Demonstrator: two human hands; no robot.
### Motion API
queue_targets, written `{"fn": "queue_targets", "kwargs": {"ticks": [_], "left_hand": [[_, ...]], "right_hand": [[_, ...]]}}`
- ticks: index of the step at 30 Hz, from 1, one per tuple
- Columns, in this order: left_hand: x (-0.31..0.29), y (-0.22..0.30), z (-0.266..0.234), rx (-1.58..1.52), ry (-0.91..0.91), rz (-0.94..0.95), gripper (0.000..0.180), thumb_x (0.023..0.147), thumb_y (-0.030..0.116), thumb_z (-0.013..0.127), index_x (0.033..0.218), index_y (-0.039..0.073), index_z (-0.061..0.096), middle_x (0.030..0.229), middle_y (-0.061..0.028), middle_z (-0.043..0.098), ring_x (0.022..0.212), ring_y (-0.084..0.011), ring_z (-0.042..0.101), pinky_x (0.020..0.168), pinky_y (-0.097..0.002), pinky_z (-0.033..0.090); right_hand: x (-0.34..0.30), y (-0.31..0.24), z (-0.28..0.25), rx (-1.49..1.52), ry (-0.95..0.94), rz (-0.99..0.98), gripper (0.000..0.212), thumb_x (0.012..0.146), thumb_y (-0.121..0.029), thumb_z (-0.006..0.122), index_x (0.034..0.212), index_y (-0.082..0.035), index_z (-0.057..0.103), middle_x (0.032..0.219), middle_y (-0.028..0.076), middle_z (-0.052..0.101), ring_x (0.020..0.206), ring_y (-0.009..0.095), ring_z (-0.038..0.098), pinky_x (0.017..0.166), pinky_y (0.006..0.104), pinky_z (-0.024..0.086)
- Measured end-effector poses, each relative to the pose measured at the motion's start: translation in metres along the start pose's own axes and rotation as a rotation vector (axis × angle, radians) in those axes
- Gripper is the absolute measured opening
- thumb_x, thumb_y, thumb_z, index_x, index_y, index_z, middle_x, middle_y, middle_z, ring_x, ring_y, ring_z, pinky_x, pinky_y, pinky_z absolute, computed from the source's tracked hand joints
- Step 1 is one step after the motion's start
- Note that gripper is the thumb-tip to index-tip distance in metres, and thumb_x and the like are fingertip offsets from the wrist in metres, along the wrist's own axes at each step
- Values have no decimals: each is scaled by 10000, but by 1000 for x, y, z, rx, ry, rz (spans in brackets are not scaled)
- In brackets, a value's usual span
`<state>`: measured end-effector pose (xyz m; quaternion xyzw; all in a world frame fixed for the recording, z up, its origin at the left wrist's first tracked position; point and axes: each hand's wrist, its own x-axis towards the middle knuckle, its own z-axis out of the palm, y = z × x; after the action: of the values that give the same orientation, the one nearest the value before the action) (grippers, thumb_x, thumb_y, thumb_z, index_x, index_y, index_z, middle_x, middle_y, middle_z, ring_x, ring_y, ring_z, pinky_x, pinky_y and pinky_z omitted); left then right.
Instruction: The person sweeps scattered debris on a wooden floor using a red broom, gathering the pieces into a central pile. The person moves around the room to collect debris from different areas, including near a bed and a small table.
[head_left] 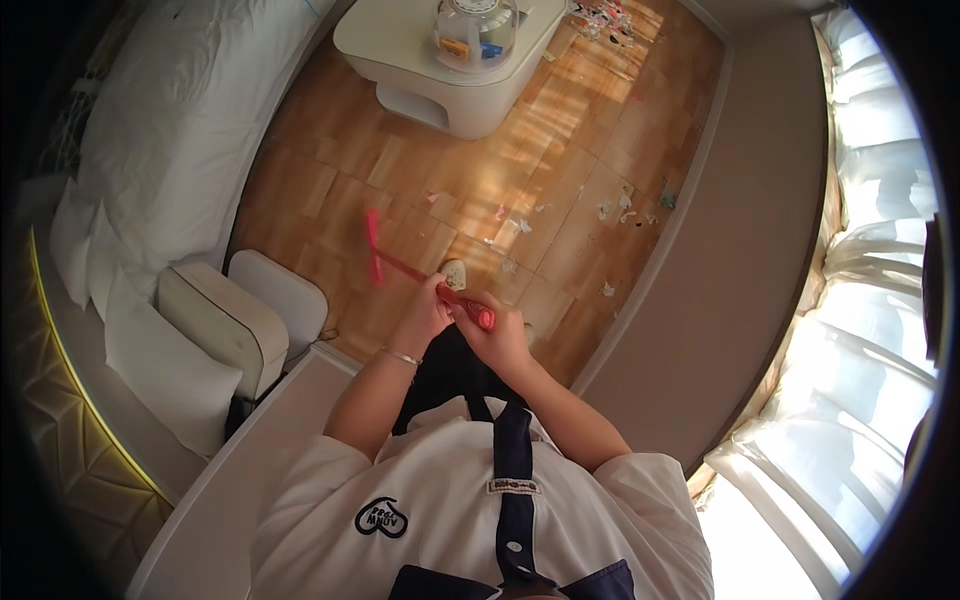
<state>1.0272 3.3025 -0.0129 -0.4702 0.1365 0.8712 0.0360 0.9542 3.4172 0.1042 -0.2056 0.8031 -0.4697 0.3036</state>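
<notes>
Both of my hands are closed around the handle of a red T-shaped floor squeegee (405, 268). My left hand (432, 308) grips the handle a little farther down. Close beside it, my right hand (497, 338) wraps the handle near its round red top end. The tool slants down to the left, and its long narrow pinkish-red head appears at or just above the wood floor (330, 215). Small paper scraps (520, 226) lie on the floor right of the head. More scraps (625, 205) are scattered farther right.
A white table (400, 45) with a clear domed container (475, 40) stands ahead. At the far right lies a pile of mixed scraps (605, 20). A bed with white bedding (180, 130) is on the left, near a box-shaped cabinet (225, 325). White curtains (850, 330) hang at right.
</notes>
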Motion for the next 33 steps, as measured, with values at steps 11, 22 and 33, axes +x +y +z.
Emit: {"fn": "queue_targets", "kwargs": {"ticks": [11,22,33], "left_hand": [[110,-17,54,258,301,-160,156,801,203,534,748,61,499,624,-79,509,504,-205,515,440,-308,435],[79,0,159,272,67,-67,167,807,213,575,753,80,488,609,-13,485,496,-151,502,470,-293,415],[179,49,118,724,65,-199,115,793,114,499,687,82,465,541,-44,496,365,-105,360,396,-283,330]], "right_hand": [[40,34,-36,-41,207,283,159,876,-86,561,954,-19,682,624,-42,495,543,29,394,470,207,320],[52,-35,-96,-255,337,-4,111,782,-58,622,880,-31,666,708,143,631,616,251,620,578,297,481],[108,33,-68,56,375,401,216,827,-208,634,945,-31,673,755,182,641,691,276,640,662,304,490]]}}
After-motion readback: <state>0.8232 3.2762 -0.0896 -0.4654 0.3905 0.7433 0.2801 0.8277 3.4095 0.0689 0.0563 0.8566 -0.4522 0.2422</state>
